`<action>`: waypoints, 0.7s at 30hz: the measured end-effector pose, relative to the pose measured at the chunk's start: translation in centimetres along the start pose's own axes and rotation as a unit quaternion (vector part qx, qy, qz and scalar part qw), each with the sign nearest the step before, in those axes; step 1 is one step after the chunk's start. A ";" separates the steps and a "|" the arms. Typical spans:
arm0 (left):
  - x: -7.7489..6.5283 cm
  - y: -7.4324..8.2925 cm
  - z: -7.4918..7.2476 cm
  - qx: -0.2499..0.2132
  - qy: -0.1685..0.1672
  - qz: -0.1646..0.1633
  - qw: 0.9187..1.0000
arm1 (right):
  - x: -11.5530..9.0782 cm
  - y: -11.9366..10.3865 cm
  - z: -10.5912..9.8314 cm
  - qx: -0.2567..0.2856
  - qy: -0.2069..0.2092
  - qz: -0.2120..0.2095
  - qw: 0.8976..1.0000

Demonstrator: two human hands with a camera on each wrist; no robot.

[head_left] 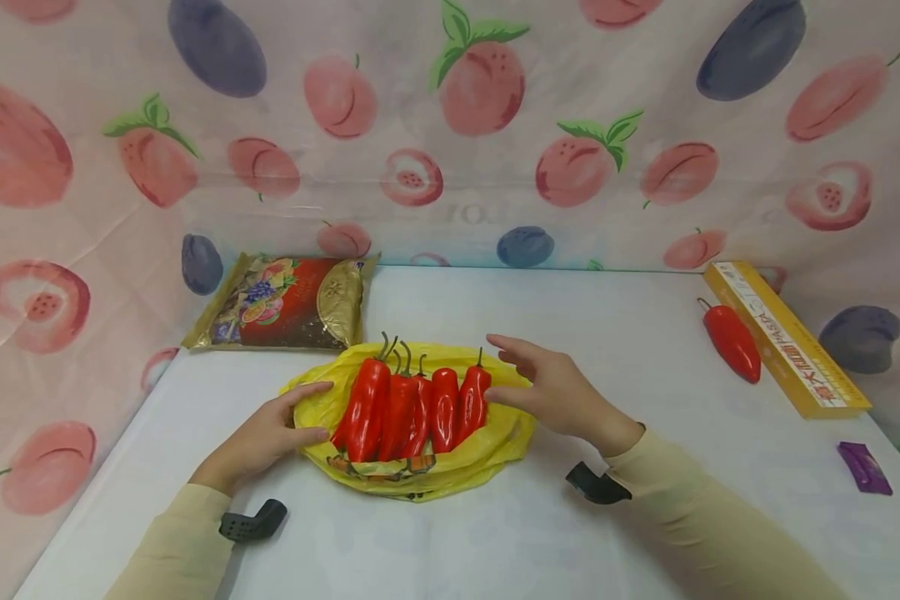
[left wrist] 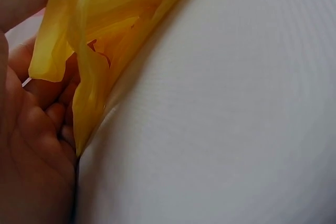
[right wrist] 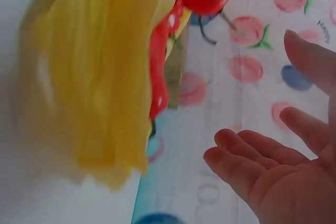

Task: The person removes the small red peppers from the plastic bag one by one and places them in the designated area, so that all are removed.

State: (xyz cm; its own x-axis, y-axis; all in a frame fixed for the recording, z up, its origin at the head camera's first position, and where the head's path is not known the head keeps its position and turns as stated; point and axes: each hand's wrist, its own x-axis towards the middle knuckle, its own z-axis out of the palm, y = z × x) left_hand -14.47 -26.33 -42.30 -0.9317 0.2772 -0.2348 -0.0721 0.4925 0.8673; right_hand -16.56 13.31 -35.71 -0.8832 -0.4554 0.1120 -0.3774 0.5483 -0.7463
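Several red chili peppers [head_left: 399, 408], stems pointing away, lie side by side in a crumpled yellow plastic bag [head_left: 450, 477]. The bag's mouth is rolled open around them. At its left side my left hand [head_left: 266, 437] touches the rim, with fingers and thumb apart. In the left wrist view, folds of the yellow bag [left wrist: 92, 98] hang in front of the fingers of that hand [left wrist: 37, 124] and hide part of them. My right hand [head_left: 551, 390] is held over the bag's right rim, fingers spread. The right wrist view shows this hand [right wrist: 273, 166] with nothing in it.
A brown and gold packet [head_left: 288, 304] with fruit pictures lies behind the bag to the left. Far right, a single red pepper [head_left: 732, 342] rests beside a long yellow pasta box [head_left: 791, 342]. A small purple sachet [head_left: 865, 467] lies near the right table edge.
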 end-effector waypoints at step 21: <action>0.0 -0.1 0.0 0.021 0.006 -0.002 1.000 | 3.6 -4.1 6.7 0.013 -0.097 0.004 0.995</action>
State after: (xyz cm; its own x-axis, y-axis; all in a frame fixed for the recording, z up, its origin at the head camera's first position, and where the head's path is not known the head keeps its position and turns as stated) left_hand -14.49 -26.39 -42.44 -0.9353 0.2658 -0.2335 -0.0614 0.5280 0.8470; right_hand -16.33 4.78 -36.64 -0.8152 -0.5788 -0.0202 -0.3614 0.5357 -0.7632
